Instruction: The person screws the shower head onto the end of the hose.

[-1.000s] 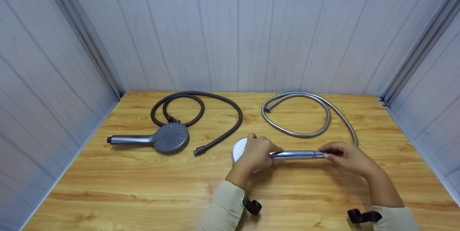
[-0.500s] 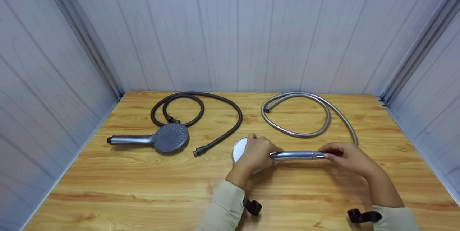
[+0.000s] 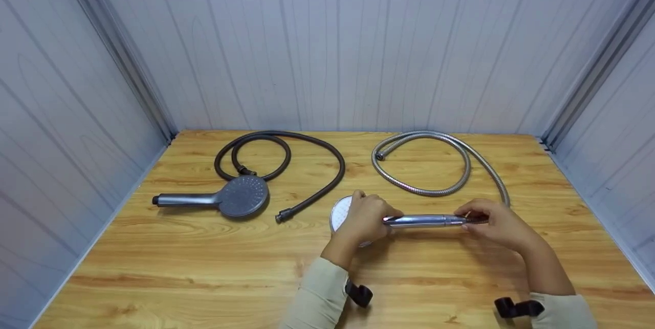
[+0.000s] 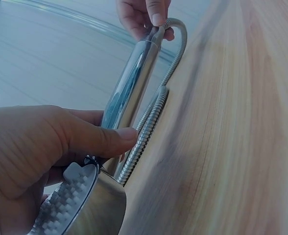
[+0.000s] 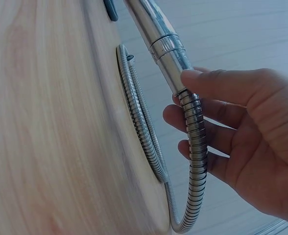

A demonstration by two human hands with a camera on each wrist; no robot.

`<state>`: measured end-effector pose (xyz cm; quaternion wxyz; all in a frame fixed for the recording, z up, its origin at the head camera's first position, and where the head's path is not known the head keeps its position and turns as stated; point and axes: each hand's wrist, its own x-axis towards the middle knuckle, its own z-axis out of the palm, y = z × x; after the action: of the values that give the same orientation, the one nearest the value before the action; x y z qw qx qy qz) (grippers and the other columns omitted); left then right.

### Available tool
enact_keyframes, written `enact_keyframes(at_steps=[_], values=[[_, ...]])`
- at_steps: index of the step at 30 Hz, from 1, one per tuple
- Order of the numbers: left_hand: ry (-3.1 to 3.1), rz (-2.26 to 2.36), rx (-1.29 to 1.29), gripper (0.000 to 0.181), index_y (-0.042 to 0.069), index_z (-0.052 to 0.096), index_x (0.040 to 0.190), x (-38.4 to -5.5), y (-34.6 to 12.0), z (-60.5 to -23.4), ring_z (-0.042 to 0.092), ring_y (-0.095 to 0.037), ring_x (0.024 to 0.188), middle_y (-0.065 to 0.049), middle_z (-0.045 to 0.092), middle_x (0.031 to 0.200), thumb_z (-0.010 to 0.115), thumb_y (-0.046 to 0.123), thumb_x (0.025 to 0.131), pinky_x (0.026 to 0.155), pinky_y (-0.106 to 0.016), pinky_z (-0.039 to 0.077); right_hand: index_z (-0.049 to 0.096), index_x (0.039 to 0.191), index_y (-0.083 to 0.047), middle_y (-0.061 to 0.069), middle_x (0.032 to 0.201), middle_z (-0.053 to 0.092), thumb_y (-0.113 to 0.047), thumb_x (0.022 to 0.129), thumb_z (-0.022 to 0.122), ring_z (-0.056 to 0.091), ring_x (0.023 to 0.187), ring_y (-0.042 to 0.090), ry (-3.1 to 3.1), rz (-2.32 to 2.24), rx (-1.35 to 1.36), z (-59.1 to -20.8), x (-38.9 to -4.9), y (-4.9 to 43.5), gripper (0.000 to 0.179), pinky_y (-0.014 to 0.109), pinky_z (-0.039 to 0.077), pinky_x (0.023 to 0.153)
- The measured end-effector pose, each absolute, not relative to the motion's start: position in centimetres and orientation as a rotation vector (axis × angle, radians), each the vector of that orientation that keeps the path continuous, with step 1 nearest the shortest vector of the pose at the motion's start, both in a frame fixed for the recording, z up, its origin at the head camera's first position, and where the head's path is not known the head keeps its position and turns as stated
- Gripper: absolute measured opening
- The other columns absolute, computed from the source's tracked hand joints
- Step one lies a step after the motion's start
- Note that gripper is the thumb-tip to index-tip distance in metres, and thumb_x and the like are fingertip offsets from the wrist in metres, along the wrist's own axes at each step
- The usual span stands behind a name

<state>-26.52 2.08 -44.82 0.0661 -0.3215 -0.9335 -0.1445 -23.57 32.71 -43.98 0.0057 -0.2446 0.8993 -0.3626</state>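
My left hand (image 3: 366, 219) grips a chrome shower head (image 3: 418, 221) around its neck, with the white nozzle face partly covered by the hand in the head view. The handle points right and meets the end of a silver shower hose (image 3: 490, 168). At that joint my right hand (image 3: 504, 226) holds the hose end. In the right wrist view its thumb (image 5: 217, 83) rests on the smooth connector (image 5: 173, 68), and the other fingers lie behind the ribbed hose (image 5: 197, 147). From there the hose bends down and back to a coil on the table.
On the left of the wooden table (image 3: 204, 278) lies a dark grey shower head (image 3: 243, 196). A dark hose (image 3: 337, 155) coils behind it, its free end fitting (image 3: 285, 214) pointing toward the front. Light panel walls (image 3: 358, 47) enclose the back and sides.
My right hand's fingers have shifted slightly and spread a little at the connector, so some of the hose now shows between them. The left hand and shower head stay put.
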Motion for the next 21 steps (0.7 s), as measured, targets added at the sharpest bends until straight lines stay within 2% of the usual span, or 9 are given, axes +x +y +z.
enact_keyframes(at_steps=[8,21], values=[[-2.795,-0.468,-0.974,0.034,0.033,0.076,0.109,-26.49,2.04,-44.91,0.061,-0.007,0.092,0.018,0.072,0.098,0.083,0.026,0.076,0.079,-0.035,0.030,0.070,0.107,-0.010,0.001,0.101,0.067,-0.002,0.086,0.072,0.061,0.086,0.012,2.867,-1.121,-0.873,-44.21,-23.74,32.67,0.023,0.027,0.051,0.074],[-2.777,-0.450,-0.986,0.034,0.033,0.077,0.108,-26.44,1.98,-44.83,0.062,-0.008,0.090,0.017,0.072,0.097,0.083,0.026,0.076,0.077,-0.035,0.030,0.069,0.110,-0.011,0.002,0.104,0.067,-0.010,0.090,0.070,0.061,0.089,0.016,2.835,-1.125,-0.783,-43.89,-23.53,32.54,0.019,0.029,0.051,0.076]])
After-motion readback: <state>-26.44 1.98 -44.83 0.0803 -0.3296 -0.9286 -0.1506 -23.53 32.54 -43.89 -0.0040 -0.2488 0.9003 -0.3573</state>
